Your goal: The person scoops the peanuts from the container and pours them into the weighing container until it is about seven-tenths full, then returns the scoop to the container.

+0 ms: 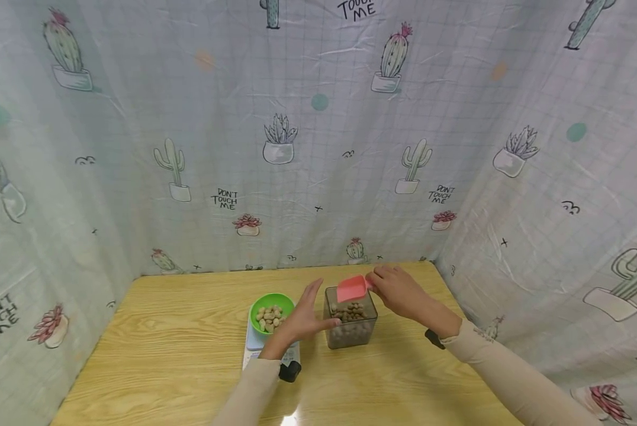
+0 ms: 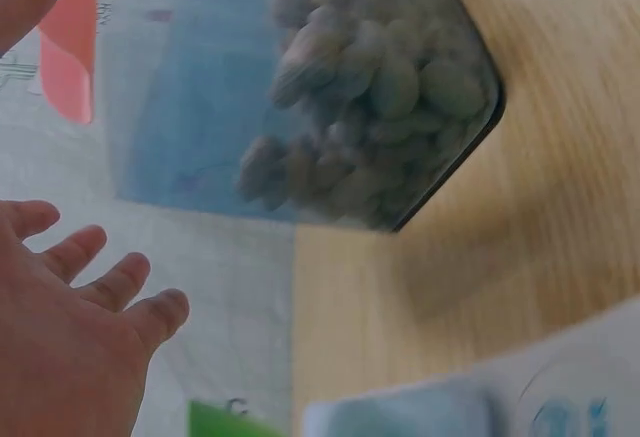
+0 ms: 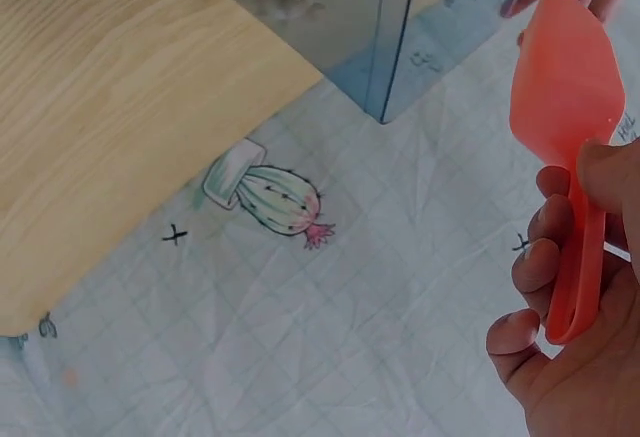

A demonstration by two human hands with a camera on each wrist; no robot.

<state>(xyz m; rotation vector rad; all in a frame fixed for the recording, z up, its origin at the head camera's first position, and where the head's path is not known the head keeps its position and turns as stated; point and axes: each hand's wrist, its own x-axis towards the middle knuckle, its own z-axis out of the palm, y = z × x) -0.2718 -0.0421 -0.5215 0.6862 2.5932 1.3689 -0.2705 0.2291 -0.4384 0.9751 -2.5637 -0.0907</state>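
A clear grey container (image 1: 350,337), part filled with brown nuts in shells (image 1: 348,312), stands on the table. My right hand (image 1: 398,291) grips the handle of a pink scoop (image 1: 352,289) over the container's mouth; no nuts show in the scoop, and the right wrist view shows its orange-pink blade (image 3: 568,72) bare. Beside the container's left wall, my left hand (image 1: 305,319) is spread, its fingers apart in the left wrist view and its thumb near the rim. Left of it, a green bowl (image 1: 254,307) holding pale nuts (image 1: 269,318) sits on a kitchen scale (image 1: 253,342).
The wooden table (image 1: 180,349) reaches back to a hanging curtain (image 1: 318,177) with cactus prints, which also closes off both sides. Dark bands (image 1: 290,371) sit on the wrists. The left forearm crosses in front of part of the scale.
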